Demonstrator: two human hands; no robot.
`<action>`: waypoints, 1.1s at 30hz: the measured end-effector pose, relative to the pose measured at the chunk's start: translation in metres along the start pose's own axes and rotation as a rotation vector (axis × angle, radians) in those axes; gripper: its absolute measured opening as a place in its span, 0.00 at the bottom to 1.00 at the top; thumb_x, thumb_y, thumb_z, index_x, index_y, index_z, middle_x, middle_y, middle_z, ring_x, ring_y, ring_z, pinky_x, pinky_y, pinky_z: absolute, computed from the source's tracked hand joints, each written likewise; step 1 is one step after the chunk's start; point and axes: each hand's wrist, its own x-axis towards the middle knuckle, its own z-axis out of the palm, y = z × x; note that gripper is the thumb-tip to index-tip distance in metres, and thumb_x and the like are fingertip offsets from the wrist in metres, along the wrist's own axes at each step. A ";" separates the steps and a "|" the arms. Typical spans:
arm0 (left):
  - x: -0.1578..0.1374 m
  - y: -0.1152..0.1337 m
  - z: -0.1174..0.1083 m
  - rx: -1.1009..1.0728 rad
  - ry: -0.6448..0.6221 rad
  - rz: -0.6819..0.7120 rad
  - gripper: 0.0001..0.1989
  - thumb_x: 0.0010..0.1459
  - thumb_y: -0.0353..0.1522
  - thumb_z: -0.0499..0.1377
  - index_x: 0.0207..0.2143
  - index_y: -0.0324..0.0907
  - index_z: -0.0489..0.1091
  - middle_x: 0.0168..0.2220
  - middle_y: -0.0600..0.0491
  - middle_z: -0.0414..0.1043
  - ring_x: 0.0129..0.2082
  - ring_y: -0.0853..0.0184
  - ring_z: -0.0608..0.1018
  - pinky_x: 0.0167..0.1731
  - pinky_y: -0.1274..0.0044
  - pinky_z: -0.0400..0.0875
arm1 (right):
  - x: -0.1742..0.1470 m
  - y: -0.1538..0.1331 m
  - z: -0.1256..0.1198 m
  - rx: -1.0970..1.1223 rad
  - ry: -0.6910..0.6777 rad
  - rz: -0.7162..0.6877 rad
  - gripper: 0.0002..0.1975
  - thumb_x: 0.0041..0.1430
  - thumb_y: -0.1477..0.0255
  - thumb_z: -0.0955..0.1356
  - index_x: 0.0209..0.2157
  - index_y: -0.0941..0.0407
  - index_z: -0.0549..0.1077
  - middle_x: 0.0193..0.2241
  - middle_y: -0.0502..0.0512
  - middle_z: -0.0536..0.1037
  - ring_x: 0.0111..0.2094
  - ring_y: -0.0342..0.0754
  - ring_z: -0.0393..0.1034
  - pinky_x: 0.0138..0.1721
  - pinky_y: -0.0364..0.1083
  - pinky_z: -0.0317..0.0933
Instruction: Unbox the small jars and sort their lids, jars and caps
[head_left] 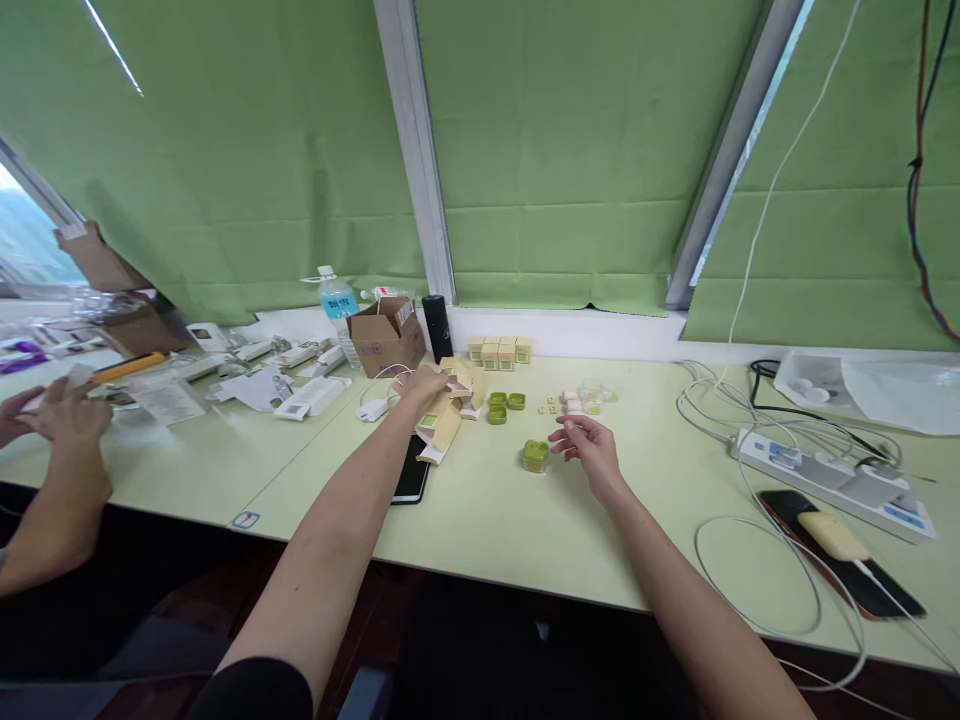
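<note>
Pale table (pixel 480 530) under a green-lidded container (pixel 535 455) (plus power strip (pixel 823 488)).

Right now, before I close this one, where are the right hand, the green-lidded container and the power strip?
Right hand (pixel 592 450): head view, middle of the hand.
Green-lidded container (pixel 535 451): head view, on its lid.
Power strip (pixel 819 484): head view, on its white casing.

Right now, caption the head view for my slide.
Left hand at cream cardboard, open right hand beside a green-topped container on the pale table.
</note>
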 end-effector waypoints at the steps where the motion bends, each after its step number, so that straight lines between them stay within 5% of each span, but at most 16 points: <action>1: -0.003 0.002 -0.002 0.061 0.026 -0.063 0.27 0.34 0.45 0.76 0.19 0.44 0.61 0.37 0.37 0.76 0.57 0.34 0.66 0.49 0.51 0.56 | 0.000 -0.001 0.000 -0.009 0.009 0.001 0.28 0.46 0.47 0.75 0.37 0.56 0.77 0.27 0.57 0.83 0.24 0.48 0.77 0.22 0.42 0.62; 4: -0.020 0.015 -0.003 0.273 0.191 -0.201 0.21 0.44 0.46 0.71 0.23 0.41 0.67 0.40 0.35 0.76 0.59 0.32 0.63 0.53 0.49 0.50 | 0.001 -0.001 -0.001 -0.033 0.040 -0.007 0.27 0.46 0.48 0.75 0.36 0.56 0.76 0.26 0.56 0.82 0.23 0.47 0.75 0.21 0.42 0.61; 8: -0.064 0.050 0.015 0.389 0.167 0.007 0.11 0.56 0.37 0.62 0.39 0.40 0.74 0.45 0.38 0.75 0.57 0.41 0.66 0.54 0.52 0.54 | 0.006 0.005 -0.004 -0.098 0.107 -0.041 0.22 0.51 0.52 0.72 0.36 0.56 0.76 0.25 0.55 0.81 0.21 0.45 0.72 0.20 0.42 0.58; 11: -0.103 0.077 0.036 0.334 -0.138 0.142 0.15 0.57 0.29 0.57 0.46 0.43 0.73 0.44 0.45 0.75 0.54 0.50 0.69 0.55 0.59 0.60 | 0.010 0.014 -0.008 -0.209 0.117 -0.064 0.15 0.54 0.58 0.70 0.35 0.56 0.76 0.25 0.53 0.81 0.20 0.44 0.70 0.23 0.44 0.61; 15: -0.138 0.096 0.057 0.290 -0.713 0.119 0.26 0.51 0.28 0.59 0.55 0.47 0.69 0.48 0.48 0.75 0.56 0.51 0.69 0.56 0.61 0.62 | 0.014 0.025 -0.010 -0.429 0.055 -0.126 0.10 0.52 0.67 0.68 0.36 0.54 0.76 0.27 0.52 0.81 0.26 0.47 0.73 0.30 0.46 0.66; 18: -0.151 0.095 0.065 0.327 -0.886 0.098 0.29 0.49 0.35 0.65 0.55 0.46 0.69 0.51 0.46 0.73 0.58 0.47 0.68 0.56 0.60 0.63 | 0.013 0.029 -0.008 -0.555 -0.015 -0.234 0.12 0.53 0.70 0.67 0.39 0.53 0.77 0.34 0.53 0.82 0.32 0.48 0.74 0.34 0.47 0.67; 25: -0.171 0.077 0.078 0.252 -0.749 0.066 0.22 0.51 0.40 0.67 0.48 0.45 0.71 0.47 0.47 0.72 0.54 0.51 0.71 0.52 0.65 0.65 | 0.006 0.031 0.003 -0.819 -0.121 -0.429 0.06 0.58 0.70 0.68 0.37 0.52 0.77 0.39 0.55 0.80 0.43 0.52 0.73 0.42 0.50 0.67; 33: -0.176 0.071 0.094 0.242 -0.654 0.081 0.23 0.51 0.43 0.70 0.47 0.43 0.73 0.46 0.48 0.75 0.53 0.54 0.72 0.53 0.66 0.63 | 0.005 0.037 0.004 -0.808 -0.098 -0.408 0.08 0.61 0.74 0.65 0.34 0.50 0.76 0.43 0.54 0.83 0.45 0.53 0.76 0.49 0.52 0.67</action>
